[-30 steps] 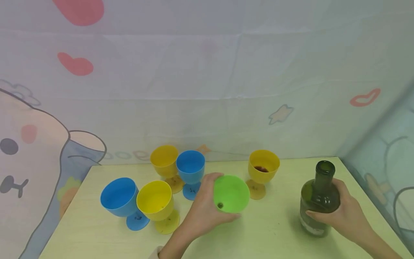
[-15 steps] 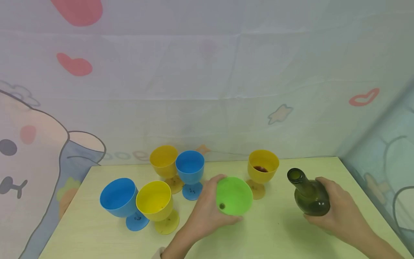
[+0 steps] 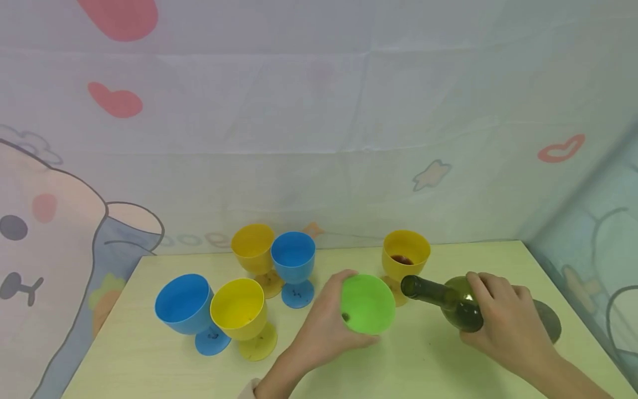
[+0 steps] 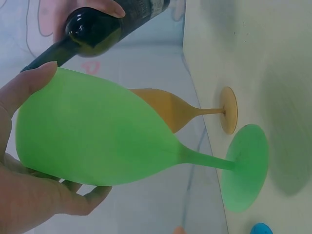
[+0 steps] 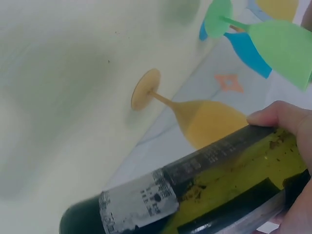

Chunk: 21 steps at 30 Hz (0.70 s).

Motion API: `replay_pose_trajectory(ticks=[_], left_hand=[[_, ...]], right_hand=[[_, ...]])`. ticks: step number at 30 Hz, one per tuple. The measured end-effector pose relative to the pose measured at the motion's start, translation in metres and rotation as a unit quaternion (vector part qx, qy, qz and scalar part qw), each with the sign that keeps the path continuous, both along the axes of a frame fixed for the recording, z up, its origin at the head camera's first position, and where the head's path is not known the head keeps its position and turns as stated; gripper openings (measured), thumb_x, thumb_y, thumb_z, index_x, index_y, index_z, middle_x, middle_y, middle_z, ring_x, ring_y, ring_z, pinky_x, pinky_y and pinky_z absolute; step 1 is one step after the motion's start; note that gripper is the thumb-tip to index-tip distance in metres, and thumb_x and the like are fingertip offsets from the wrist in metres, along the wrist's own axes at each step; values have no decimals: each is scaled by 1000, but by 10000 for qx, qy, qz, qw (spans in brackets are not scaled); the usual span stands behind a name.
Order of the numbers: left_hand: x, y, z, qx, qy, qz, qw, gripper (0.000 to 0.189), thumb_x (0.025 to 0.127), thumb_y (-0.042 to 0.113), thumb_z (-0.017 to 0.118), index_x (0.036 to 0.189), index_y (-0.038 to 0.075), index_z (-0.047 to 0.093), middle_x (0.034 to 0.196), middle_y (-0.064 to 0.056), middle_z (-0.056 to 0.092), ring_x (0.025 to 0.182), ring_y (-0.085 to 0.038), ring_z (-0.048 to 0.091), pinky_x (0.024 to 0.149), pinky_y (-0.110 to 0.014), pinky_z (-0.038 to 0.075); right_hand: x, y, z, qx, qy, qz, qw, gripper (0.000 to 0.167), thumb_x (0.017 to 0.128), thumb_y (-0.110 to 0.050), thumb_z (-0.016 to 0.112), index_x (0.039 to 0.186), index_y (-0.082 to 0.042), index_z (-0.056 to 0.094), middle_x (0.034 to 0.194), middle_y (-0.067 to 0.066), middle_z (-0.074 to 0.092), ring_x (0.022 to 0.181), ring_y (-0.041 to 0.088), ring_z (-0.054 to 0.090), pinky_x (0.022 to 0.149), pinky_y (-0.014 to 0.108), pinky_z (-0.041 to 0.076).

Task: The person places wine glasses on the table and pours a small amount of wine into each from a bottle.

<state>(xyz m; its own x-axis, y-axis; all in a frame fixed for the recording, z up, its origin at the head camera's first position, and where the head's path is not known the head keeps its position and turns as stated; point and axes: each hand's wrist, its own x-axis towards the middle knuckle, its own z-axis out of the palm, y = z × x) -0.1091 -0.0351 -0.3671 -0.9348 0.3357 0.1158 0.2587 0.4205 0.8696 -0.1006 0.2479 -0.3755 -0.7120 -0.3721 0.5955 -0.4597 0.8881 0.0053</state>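
Observation:
My left hand [image 3: 329, 321] grips the bowl of a green goblet [image 3: 368, 303], whose foot stands on the pale table [image 3: 423, 360]; a small dark drop lies inside it. My right hand [image 3: 498, 318] holds a dark green bottle [image 3: 461, 307] tipped almost flat. Its mouth points left, just beside the green goblet's rim. Behind them stands a yellow goblet [image 3: 406, 255] with dark liquid in it. The left wrist view shows the green goblet [image 4: 97, 141] in my left hand [image 4: 29, 195] with the bottle [image 4: 92, 34] above it. The right wrist view shows the labelled bottle [image 5: 209, 190].
At the left of the table stand a blue goblet [image 3: 183, 303] and a yellow goblet [image 3: 239, 307]. Behind them are another yellow goblet [image 3: 253, 249] and blue goblet [image 3: 293, 257]. A printed cloth backdrop [image 3: 319, 138] closes off the back and right.
The bottle has gone from standing upright on the table to lifted and tipped left, its mouth now near the green goblet. The green goblet has shifted slightly right.

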Motion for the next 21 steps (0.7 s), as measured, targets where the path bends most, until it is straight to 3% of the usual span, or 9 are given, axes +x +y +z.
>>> replay_pose_trajectory(ticks=[8, 21], left_hand=[[0, 3, 0, -87, 58, -125, 9999, 89, 59, 16, 85, 132, 9, 33, 121, -6, 45, 105, -23, 47, 81, -38, 44], [0, 3, 1, -77, -55, -198, 9998, 89, 60, 18, 85, 132, 9, 33, 120, -4, 46, 103, -21, 47, 79, -35, 44]], right_hand=[[-4, -9, 6, 616, 388, 36, 9973, 71, 37, -18, 77, 99, 0, 48, 87, 22, 54, 78, 38, 54, 58, 54, 42], [-8, -13, 10, 983, 800, 111, 9919, 72, 35, -18, 78, 97, 0, 47, 85, 24, 52, 75, 38, 53, 59, 54, 39]])
